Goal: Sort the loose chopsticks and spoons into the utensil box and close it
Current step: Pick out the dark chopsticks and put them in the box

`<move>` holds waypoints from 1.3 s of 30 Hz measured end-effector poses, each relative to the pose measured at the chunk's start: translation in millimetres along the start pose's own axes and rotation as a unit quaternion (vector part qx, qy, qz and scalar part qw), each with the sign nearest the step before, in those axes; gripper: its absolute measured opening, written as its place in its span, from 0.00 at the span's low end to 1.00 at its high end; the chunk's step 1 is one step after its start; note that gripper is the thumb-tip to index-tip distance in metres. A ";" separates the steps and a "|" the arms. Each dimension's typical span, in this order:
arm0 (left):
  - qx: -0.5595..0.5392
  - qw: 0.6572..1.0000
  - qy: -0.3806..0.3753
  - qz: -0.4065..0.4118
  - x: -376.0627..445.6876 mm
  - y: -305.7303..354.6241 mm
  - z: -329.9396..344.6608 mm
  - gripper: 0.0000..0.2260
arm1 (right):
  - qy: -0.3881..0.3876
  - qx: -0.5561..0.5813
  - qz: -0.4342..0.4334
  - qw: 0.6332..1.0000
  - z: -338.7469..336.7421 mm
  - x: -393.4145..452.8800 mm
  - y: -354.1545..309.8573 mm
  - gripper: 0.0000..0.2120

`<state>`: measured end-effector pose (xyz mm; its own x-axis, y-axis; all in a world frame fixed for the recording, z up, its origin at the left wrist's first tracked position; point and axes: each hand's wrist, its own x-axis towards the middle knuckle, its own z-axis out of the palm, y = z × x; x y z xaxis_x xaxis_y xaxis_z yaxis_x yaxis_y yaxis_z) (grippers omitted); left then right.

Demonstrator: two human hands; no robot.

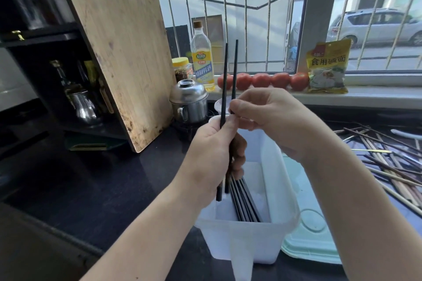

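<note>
Left hand [212, 155] has its grip curled round a pair of black chopsticks [228, 80], upright at frame centre, tips high against the window. Right hand [271, 116] comes in from the right and pinches one stick just above the left fist, squaring the two up by the look of it.

The box [246, 239] sits right below, white, open, lower centre, with a row of black sticks [244, 203] already lying along its bottom. The pair's lower ends hang over its left wall.

To do this well, I'd say: get the ends level first, then tip the pair flat and lay it alongside those already in, same direction, so nothing crosses and the lid can seat later. Lower it rather than drop it; the plastic box looks light and could skid on the dark counter [114, 178].

The lid [312, 235], pale green, lies against the box's right side, lower right. A big loose pile [392, 162] of chopsticks waits at the right edge, plenty left to sort. I can't pick out any spoons for certain.

In the way? Little. A steel pot [189, 102] stands just behind the box, a cutting board [123, 59] leans upper left, tomatoes [262, 80] on the sill.
</note>
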<state>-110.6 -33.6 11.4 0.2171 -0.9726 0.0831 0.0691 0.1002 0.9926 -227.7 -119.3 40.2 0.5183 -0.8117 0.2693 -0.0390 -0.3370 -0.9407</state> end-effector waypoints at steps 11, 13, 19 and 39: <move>-0.056 0.988 0.135 0.057 5.7 -0.9 -4.4 0.15 | 0.019 -0.415 0.060 0.908 10.0 -4.2 7.0 0.14; -0.068 0.988 0.131 0.046 6.0 -0.1 -4.6 0.15 | -0.038 -0.466 0.084 0.880 18.9 -4.2 8.7 0.13; -0.082 0.989 0.117 0.040 6.5 -0.4 -4.1 0.17 | -0.091 -0.527 0.139 0.834 29.1 -7.9 16.3 0.14; -0.104 0.973 0.191 0.077 6.7 3.7 -5.3 0.09 | 0.020 -0.407 0.051 0.912 4.5 -8.1 2.3 0.28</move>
<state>-103.7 -38.6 15.1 0.5833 -0.7980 0.1512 0.1947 0.3182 0.9278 -228.1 -111.4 34.9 0.4455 -0.8697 0.2127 -0.7145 -0.4885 -0.5009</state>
